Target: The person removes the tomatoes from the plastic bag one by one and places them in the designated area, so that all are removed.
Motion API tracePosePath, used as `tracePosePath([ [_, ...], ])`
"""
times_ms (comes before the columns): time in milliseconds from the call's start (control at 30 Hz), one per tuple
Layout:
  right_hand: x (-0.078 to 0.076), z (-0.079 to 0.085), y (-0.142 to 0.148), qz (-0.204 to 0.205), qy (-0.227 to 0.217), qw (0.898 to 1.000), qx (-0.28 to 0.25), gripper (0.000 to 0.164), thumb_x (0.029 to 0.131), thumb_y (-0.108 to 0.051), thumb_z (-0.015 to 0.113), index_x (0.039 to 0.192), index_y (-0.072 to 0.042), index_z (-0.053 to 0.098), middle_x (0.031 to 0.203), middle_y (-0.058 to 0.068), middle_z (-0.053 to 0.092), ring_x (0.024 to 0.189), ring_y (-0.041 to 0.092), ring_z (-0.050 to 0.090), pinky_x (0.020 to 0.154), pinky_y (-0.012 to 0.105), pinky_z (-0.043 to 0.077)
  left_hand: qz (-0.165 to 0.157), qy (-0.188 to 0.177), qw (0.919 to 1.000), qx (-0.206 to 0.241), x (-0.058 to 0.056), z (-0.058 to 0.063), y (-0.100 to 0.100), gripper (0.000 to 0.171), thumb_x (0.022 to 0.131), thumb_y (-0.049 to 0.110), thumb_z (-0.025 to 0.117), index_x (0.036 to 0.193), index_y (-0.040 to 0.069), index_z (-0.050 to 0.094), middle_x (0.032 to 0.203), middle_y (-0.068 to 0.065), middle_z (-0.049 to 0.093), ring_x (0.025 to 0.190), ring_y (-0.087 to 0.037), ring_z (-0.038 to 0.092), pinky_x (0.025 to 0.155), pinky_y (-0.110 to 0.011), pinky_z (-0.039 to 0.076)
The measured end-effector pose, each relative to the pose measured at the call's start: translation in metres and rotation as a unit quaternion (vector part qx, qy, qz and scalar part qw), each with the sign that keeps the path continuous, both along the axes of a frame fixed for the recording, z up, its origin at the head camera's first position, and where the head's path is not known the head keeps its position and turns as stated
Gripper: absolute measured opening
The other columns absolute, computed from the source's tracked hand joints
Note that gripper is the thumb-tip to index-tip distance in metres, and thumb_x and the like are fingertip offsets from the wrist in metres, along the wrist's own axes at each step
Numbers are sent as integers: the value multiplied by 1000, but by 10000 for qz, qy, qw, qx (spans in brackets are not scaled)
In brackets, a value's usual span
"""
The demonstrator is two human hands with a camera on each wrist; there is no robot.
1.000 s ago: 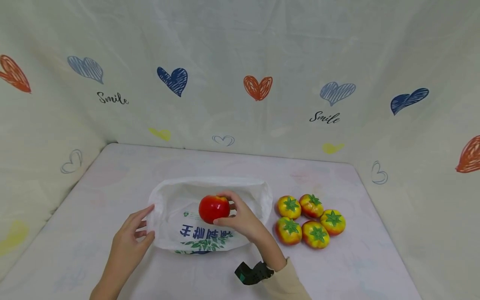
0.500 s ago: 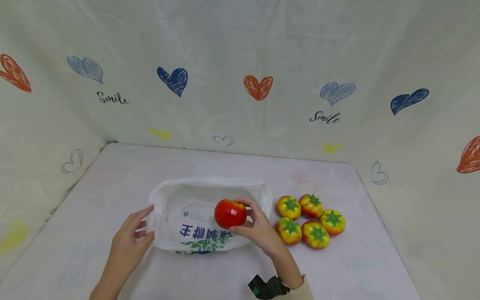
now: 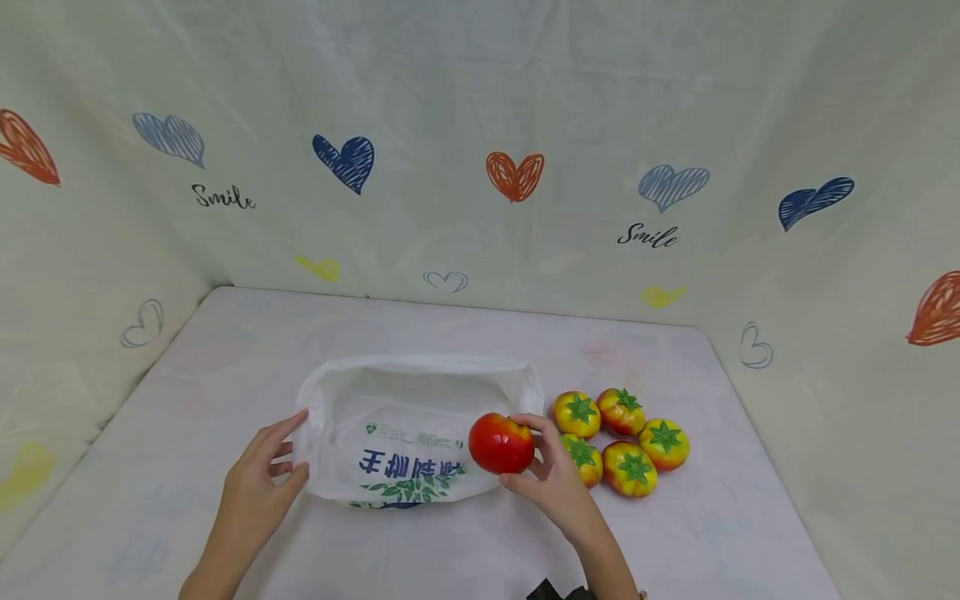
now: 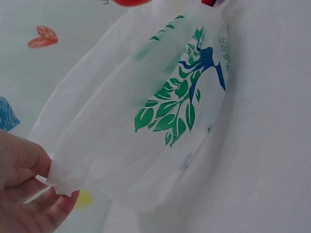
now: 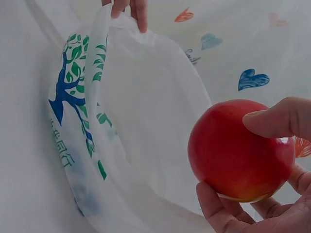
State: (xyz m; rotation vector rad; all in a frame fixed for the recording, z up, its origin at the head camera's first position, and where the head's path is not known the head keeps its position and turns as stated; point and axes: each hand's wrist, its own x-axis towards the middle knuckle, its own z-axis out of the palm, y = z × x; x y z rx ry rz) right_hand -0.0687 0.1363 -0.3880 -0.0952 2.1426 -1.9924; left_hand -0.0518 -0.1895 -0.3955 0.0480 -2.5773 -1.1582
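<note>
My right hand (image 3: 558, 483) holds a shiny red tomato (image 3: 501, 443) between thumb and fingers, over the right end of a white plastic bag (image 3: 405, 433). In the right wrist view the tomato (image 5: 240, 150) is in front of the bag's mouth, with the thumb on its upper side and fingers beneath. My left hand (image 3: 258, 492) grips the bag's left edge; the left wrist view shows fingers (image 4: 63, 206) at the bag's gathered rim. The bag lies with its mouth spread, printed with green leaves and blue characters. Nothing else shows inside it.
Several yellow-red tomatoes (image 3: 630, 468) with green star-shaped tops sit grouped on the white table (image 3: 720, 517), right of the bag. A pale curtain (image 3: 450, 100) printed with hearts surrounds the table's back and sides.
My right hand has moved right and toward me with the tomato, from over the bag's middle to its right end, partly covering one grouped tomato. My left hand has stayed at the bag's edge.
</note>
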Motion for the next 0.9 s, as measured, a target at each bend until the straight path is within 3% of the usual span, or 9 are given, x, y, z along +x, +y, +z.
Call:
tracePosePath([
  [267,14,0,15,-557,-128,9981,228,65,71,1,72,127,-11,42,132,9,45,121,27,42,101,48,42,-97,83,9999,69,0,-2,-1,57,73,-11,63,127,3,54,117,-17,56,86,21,37,68,5,38],
  [533,25,-5,35,-1056,-469,9913,638,67,71,-3,76,128,-13,43,133,5,42,121,27,40,91,40,51,-95,98,9999,47,-1,-4,-1,57,72,-11,64,127,3,54,117,-16,56,86,20,37,68,4,39],
  [900,40,-15,61,-1451,-994,9767,1226,72,72,-11,77,133,-16,39,137,5,39,122,26,38,93,40,50,-13,-42,10000,-64,-1,1,1,57,73,-10,63,128,3,53,119,-16,56,85,22,35,68,6,37],
])
